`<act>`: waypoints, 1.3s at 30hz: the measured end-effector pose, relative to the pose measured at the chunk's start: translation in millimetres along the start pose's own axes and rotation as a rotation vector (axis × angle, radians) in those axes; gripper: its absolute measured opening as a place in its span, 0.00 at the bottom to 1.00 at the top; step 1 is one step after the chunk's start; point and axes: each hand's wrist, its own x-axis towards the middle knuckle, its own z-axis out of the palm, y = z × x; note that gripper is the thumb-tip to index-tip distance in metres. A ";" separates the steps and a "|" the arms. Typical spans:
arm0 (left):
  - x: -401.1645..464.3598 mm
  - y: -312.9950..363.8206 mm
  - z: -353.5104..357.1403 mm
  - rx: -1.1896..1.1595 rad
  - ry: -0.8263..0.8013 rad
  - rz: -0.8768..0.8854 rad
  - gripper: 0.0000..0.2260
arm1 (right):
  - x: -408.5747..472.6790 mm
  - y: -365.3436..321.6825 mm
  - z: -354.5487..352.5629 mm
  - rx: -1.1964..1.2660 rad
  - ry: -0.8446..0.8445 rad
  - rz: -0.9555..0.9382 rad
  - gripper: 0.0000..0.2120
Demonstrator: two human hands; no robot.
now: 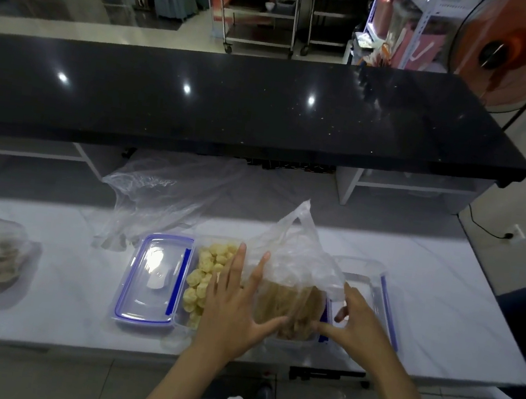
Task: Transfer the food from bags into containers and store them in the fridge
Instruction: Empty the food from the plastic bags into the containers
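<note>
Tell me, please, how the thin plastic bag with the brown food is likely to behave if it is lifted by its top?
The plastic bag looks thin and crinkled, so it would probably sag and fold rather than hold shape. The brown food sits low in it, so the weight would likely hang at the bottom. The film looks glossy and may slip between the left hand and right hand.
</note>
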 end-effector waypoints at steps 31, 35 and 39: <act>18.6 21.9 -25.6 -0.963 0.005 -0.217 0.07 | -3.5 -33.0 -1.3 0.652 0.251 0.031 0.06; 22.5 19.6 -12.4 -0.867 0.053 -0.287 0.08 | 1.9 -24.7 10.0 0.549 0.272 0.044 0.07; 19.2 23.0 -18.3 -0.636 -0.114 -0.276 0.19 | -0.3 -18.4 7.1 0.408 0.067 0.008 0.24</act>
